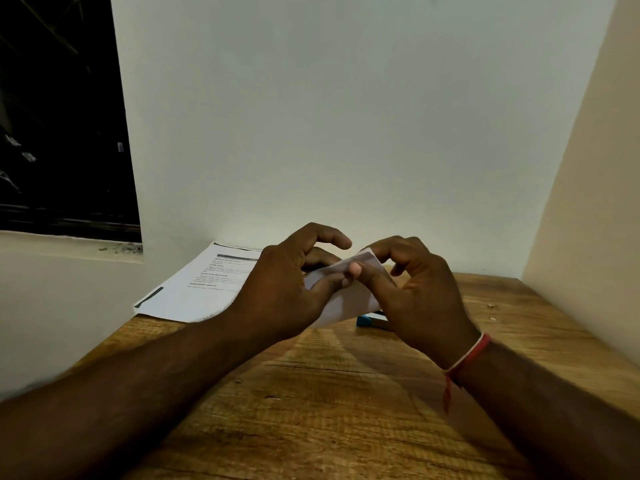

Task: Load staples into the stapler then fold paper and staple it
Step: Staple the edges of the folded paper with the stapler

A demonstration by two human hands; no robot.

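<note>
A small folded piece of white paper (349,299) is held above the wooden table between both hands. My left hand (291,289) pinches its left part with thumb and fingers. My right hand (415,292) pinches the right part, its thumb pressed on the top of the fold beside the left thumb. A blue stapler (367,320) lies on the table just under the paper and my right hand, mostly hidden by them.
A printed white sheet (201,289) lies at the table's back left, against the wall. The wooden table (329,393) is boxed in by white walls behind and on the right. A dark window sits at the upper left.
</note>
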